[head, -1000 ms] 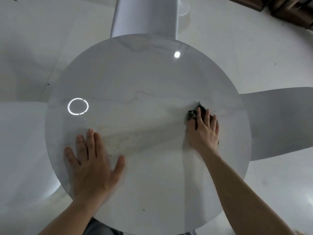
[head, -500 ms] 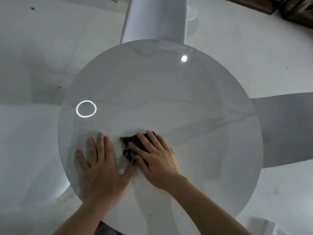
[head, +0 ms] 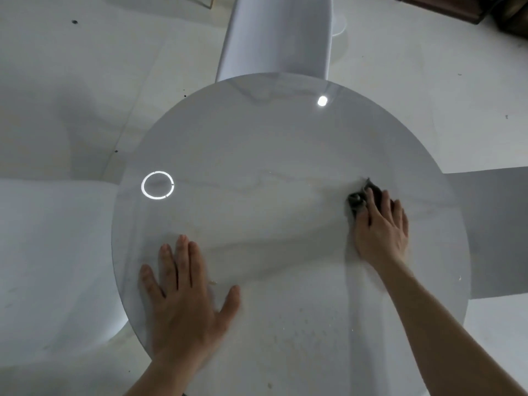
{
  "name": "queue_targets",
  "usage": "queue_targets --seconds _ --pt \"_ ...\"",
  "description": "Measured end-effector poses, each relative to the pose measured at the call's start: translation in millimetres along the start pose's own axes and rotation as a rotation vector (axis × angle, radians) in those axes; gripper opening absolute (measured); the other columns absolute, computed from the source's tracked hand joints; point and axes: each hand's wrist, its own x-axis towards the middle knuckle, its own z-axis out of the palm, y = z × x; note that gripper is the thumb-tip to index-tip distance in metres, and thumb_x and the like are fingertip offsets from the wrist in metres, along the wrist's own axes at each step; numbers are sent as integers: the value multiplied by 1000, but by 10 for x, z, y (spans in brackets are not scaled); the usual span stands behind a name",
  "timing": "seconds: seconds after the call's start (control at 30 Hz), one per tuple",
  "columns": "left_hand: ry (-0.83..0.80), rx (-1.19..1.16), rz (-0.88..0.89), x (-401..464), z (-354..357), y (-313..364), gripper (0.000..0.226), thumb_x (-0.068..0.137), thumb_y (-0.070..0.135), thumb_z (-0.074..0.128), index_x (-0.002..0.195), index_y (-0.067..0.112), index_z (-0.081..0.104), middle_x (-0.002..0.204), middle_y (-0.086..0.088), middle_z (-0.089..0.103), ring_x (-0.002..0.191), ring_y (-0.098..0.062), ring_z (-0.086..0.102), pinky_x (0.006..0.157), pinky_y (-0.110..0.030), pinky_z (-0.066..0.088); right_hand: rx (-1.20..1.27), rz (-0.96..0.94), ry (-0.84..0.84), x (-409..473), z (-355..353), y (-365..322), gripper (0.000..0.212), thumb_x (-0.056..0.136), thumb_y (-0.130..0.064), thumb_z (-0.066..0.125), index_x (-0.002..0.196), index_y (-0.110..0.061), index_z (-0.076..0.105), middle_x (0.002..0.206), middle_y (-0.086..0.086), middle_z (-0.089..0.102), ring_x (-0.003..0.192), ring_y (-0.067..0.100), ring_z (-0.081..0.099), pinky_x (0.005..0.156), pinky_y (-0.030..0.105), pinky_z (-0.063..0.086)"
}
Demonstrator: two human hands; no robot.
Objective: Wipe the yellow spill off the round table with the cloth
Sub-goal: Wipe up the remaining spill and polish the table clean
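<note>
Pressing flat, the right hand (head: 380, 227) is pinning the dark cloth (head: 360, 199) under its fingertips, far right on the round table (head: 271, 144). Left hand (head: 183, 298) is bracing, fingers spread, gripping nothing. Faint yellow streaks risk smearing between the hands. Half a second ago, the cloth was beside the left fingers.

A round table (head: 271, 144) with a pale, glossy, faintly veined top was seen from above. 2 light reflections, a ring and a dot, were shown on its far half. A dark crumpled cloth (head: 360, 199) was pressed onto the right part by the right hand (head: 380, 227), while the left hand (head: 183, 295) was laid flat, fingers spread, near the left edge. Faint yellowish smears (head: 300, 321) were left across the near part.
</note>
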Motion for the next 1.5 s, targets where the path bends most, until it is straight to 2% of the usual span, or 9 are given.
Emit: queue_targets --seconds 0.27,0.43,0.53,0.73,0.87,1.0,1.17,1.33,1.5 --pt "51 -10 13 18 35 -22 106 80 68 45 156 -4 30 167 -21 30 153 -46 28 122 -69 13 8 -523 -105 -207 289 -1893 54 104 -45 23 157 -36 22 168 -1 13 153 28 2 123 43 -2" --pt "76 4 15 25 94 -37 108 77 68 48 155 -4 31 166 -23 32 151 -49 31 121 -72 14 -23 -781 -141 -626 418 -2170 53 103 -47 28 154 -34 32 166 1 22 152 30 10 122 44 -2" --pt "89 -2 20 42 92 -31 107 76 67 47 154 -5 34 166 -23 32 150 -48 32 121 -72 15 3 -712 -116 -425 330 -1871 52 102 -49 36 153 -39 34 165 -2 24 151 27 15 122 39 -1" --pt "64 -3 9 24 65 -9 104 77 65 45 154 -5 35 167 -20 31 151 -47 30 120 -71 15 -3 -199 -22 37 58 -369 52 102 -49 34 153 -40 30 165 -1 23 151 28 18 122 41 11" --pt "25 14 3 6 28 -14 103 80 67 44 155 -3 32 169 -17 28 154 -43 24 122 -67 11 -3 120 -3 -28 -163 729 61 97 -56 20 155 -37 28 165 2 22 149 29 20 121 44 16" --pt "7 -3 6 15 -17 -2 103 83 68 40 158 -2 27 171 -15 22 157 -42 17 124 -63 3 13 275 15 -190 -246 1087 73 88 -59 10 156 -36 22 166 -1 18 151 25 14 121 43 11" --pt "-11 0 2 13 -47 11 101 85 68 37 159 0 23 173 -14 17 159 -40 12 125 -64 2 41 193 5 -209 -111 469 71 90 -54 10 157 -32 20 167 0 16 151 30 14 123 41 7" --pt "-5 11 -1 0 -39 4 95 91 65 34 160 2 20 173 -14 16 159 -38 10 125 -62 2 36 -133 -78 -758 165 -537 66 92 -56 15 155 -39 24 167 -2 16 153 29 9 123 38 3" --pt "1 10 1 6 -70 10 82 97 53 30 160 0 22 171 -19 20 157 -43 17 123 -67 8 82 -396 -117 -1596 377 -1156 57 100 -48 27 155 -34 31 166 0 17 153 31 4 123 42 -4"
